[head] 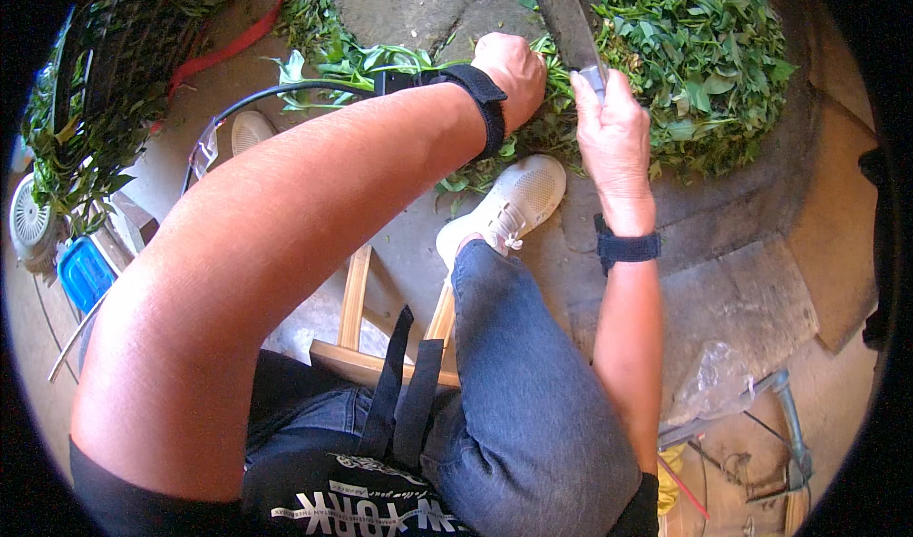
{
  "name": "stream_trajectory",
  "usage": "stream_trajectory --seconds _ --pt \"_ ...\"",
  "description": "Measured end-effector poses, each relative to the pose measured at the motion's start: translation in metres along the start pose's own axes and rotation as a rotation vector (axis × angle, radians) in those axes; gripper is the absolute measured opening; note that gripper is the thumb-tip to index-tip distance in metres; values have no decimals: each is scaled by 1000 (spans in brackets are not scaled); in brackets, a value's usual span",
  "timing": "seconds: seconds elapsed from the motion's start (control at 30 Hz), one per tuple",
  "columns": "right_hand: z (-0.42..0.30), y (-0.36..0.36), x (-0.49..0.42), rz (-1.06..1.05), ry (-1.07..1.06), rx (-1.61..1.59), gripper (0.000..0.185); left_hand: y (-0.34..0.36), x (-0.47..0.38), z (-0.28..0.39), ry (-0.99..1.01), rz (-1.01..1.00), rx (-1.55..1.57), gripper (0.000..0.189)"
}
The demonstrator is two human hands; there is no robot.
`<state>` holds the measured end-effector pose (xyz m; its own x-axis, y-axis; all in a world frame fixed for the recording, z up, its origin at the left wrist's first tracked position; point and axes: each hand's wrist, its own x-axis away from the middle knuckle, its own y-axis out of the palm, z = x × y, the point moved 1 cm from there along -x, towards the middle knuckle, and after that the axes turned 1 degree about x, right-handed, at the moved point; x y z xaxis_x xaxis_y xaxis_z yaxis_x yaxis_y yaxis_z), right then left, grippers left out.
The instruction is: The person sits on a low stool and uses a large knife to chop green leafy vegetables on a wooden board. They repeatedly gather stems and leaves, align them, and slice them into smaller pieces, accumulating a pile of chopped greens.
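Note:
My left hand [508, 73] is closed around a bunch of leafy green stems [342, 73], which trails out to the left of my wrist. Its cut-side end shows just right of my knuckles. In my right hand [613, 127] is the grey handle of a large knife [567, 20]. The broad, stained blade points up and away, right beside the end of the bunch. Under the bunch lies a worn wooden chopping board [399, 2]. To the right of the blade rises a big heap of chopped greens [699, 73].
At the left, a dark slatted crate [143, 45] holds more leafy stems, with a red strap [235, 48] alongside. My white shoe [513, 205] stands just below the board. A blue plastic container [85, 273] lies at far left, a clear plastic bag [713, 380] at lower right.

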<state>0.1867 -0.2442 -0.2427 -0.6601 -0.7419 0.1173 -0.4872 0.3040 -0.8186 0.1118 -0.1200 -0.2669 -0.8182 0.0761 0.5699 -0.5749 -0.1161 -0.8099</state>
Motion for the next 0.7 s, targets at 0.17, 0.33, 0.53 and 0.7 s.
stream_trajectory --seconds 0.17,0.33,0.53,0.7 --pt "-3 -12 1 110 -63 -150 25 2 -7 5 -59 -58 4 22" --pt "-9 -5 3 82 -50 -207 24 3 -7 5 -61 -63 -3 22" --pt "-3 -13 -1 -50 51 -14 25 1 -7 6 -76 -46 36 23" --pt "-5 -19 -4 103 -28 -105 21 -1 -8 5 -84 -115 8 23"
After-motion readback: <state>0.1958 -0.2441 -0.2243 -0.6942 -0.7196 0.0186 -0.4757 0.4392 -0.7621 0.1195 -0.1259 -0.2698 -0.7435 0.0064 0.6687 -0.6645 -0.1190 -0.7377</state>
